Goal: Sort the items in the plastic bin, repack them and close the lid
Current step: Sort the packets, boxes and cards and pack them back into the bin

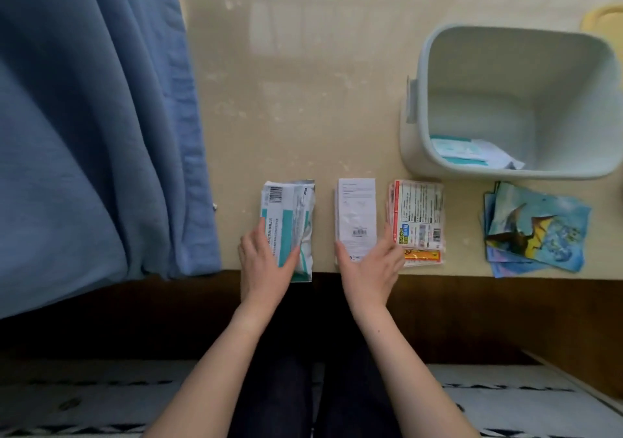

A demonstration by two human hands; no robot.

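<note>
Both my forearms reach forward from the bench's (303,100) near edge, palms down, wrists roughly level with each other; my left hand (266,262) grasps the near end of the teal-and-white packets (288,215), thumb lying across the top and the fingers running up the stack's left side; that stack hangs slightly over the bench edge. My right hand (369,265) covers the near end of the white packets (357,211), thumb against the left edge and fingers stretched along the right edge, pinching the stack across its width; those fingers sit in the narrow gap beside the red-and-white packets (418,215), which lie just to the right. Further right, apart from the rest, lies a fanned pile of blue dinosaur packets (539,225). The plastic bin (505,66) stands open at the far right of the bench, behind the two right-hand piles; a few teal-and-white packets in the bin (472,152) lie on its floor against the near wall. A blue cloth (84,134) hangs over the bench's left side.
</note>
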